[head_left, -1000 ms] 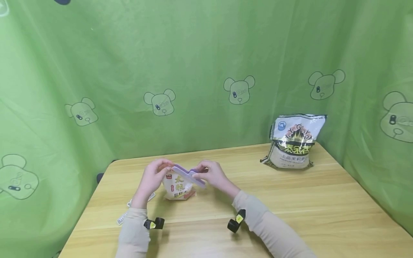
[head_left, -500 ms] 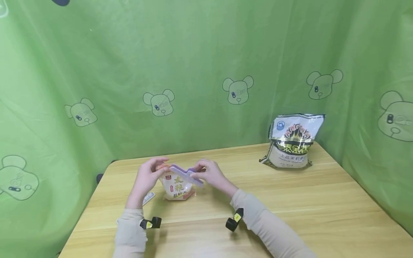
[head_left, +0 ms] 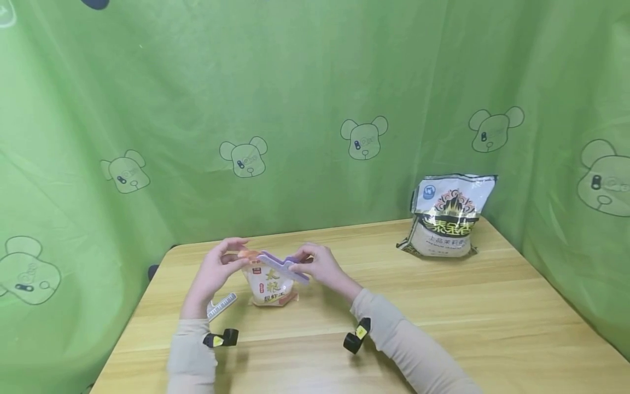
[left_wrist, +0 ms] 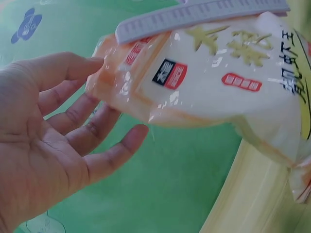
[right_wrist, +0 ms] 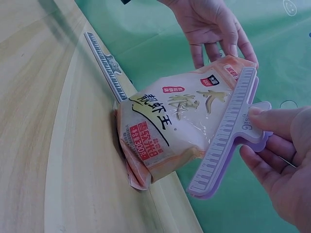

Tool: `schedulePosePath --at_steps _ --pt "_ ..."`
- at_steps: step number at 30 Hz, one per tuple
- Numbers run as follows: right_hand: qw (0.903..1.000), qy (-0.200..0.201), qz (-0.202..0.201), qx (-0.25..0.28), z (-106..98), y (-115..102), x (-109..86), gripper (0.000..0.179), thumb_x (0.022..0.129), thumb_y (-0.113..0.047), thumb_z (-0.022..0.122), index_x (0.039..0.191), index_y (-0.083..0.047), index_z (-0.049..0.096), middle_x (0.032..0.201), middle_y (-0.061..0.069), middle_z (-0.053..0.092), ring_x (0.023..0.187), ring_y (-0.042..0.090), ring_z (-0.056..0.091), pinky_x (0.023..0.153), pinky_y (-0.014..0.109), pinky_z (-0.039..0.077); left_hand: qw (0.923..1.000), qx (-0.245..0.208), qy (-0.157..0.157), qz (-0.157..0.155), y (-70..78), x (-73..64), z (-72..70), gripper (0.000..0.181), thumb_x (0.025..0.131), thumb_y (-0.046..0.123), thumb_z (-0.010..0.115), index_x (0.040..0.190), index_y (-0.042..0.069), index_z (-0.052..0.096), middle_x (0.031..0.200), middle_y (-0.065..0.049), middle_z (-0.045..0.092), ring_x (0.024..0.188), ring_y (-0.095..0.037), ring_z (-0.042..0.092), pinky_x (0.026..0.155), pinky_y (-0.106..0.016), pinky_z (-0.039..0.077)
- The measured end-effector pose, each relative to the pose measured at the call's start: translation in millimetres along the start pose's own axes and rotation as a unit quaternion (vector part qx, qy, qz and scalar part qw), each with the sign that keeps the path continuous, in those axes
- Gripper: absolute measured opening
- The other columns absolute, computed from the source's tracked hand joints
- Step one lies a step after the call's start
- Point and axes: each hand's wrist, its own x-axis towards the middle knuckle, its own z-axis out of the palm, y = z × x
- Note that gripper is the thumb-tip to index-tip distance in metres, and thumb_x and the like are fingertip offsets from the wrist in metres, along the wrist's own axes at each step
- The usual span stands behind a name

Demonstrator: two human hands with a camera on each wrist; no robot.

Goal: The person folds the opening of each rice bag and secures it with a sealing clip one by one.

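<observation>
A small white and orange rice bag (head_left: 268,285) stands on the table, its top folded over. My left hand (head_left: 213,273) pinches the orange top corner between thumb and fingertips; in the left wrist view its other fingers hang loosely curved below that corner. A purple bag clip (head_left: 283,267) with a piano-key print lies slantwise across the bag's top, as the right wrist view also shows. My right hand (head_left: 319,268) pinches the clip's handle, thumb (right_wrist: 265,119) on the front plate and fingers behind. Whether the clip bites on the bag is unclear.
A second clip (right_wrist: 104,65), pale with a piano-key print, lies on the table (head_left: 418,328) beside the left forearm. One larger rice bag (head_left: 448,219) stands at the back right. Green curtains (head_left: 305,82) with bear heads hang around the table.
My left hand has slid a little left along the bag's top, baring more of the orange corner and of the second clip. The right hand and purple clip have barely moved.
</observation>
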Motion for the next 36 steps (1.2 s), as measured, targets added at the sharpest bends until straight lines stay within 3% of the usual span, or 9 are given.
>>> schedulePosePath --at_steps 5,13,17,25,36 --pt "0.9999 0.009 -0.01 0.008 1 1 -0.3 0.021 0.071 -0.004 0.071 0.09 0.002 0.064 0.088 0.015 0.062 0.079 0.021 0.059 0.072 0.022 0.054 0.9997 0.01 -0.001 -0.022 -8.4 0.4 -5.9 0.048 0.078 0.021 0.067 0.122 0.012 0.05 0.11 -0.013 0.06 0.095 -0.019 0.062 0.087 -0.035 0.05" --pt "0.9998 0.018 -0.008 -0.006 5 19 6.2 0.022 0.07 -0.009 0.072 0.091 -0.003 0.065 0.086 0.009 0.063 0.077 0.012 0.058 0.072 0.02 0.053 0.9978 0.026 0.011 -0.06 -17.0 0.7 -8.4 0.033 0.078 0.022 0.068 0.104 0.004 0.061 0.1 -0.015 0.066 0.085 -0.011 0.062 0.082 -0.029 0.049" --pt "0.9998 0.018 -0.009 -0.005 9 29 12.3 0.022 0.07 -0.01 0.073 0.09 -0.003 0.065 0.088 0.01 0.063 0.079 0.015 0.059 0.072 0.021 0.054 0.9974 0.033 0.02 -0.06 -15.9 0.5 -8.2 0.031 0.077 0.022 0.069 0.101 0.004 0.062 0.097 -0.015 0.067 0.083 -0.012 0.063 0.081 -0.03 0.048" --pt "0.9999 0.012 -0.009 0.003 12 26 17.0 0.025 0.069 -0.021 0.074 0.09 -0.009 0.066 0.09 0.005 0.064 0.078 0.012 0.06 0.07 0.019 0.053 0.9978 0.03 0.016 -0.058 -13.2 0.0 -6.9 0.032 0.076 0.023 0.069 0.101 0.004 0.062 0.095 -0.013 0.068 0.081 -0.01 0.063 0.082 -0.031 0.048" --pt "0.9998 0.015 -0.013 0.001 17 23 22.0 0.022 0.07 -0.02 0.074 0.088 -0.013 0.065 0.088 0.0 0.062 0.079 0.012 0.06 0.071 0.02 0.053 0.9961 0.04 0.021 -0.075 -14.6 0.8 -7.1 0.033 0.076 0.025 0.069 0.102 0.006 0.062 0.098 -0.012 0.068 0.084 -0.013 0.063 0.087 -0.039 0.048"
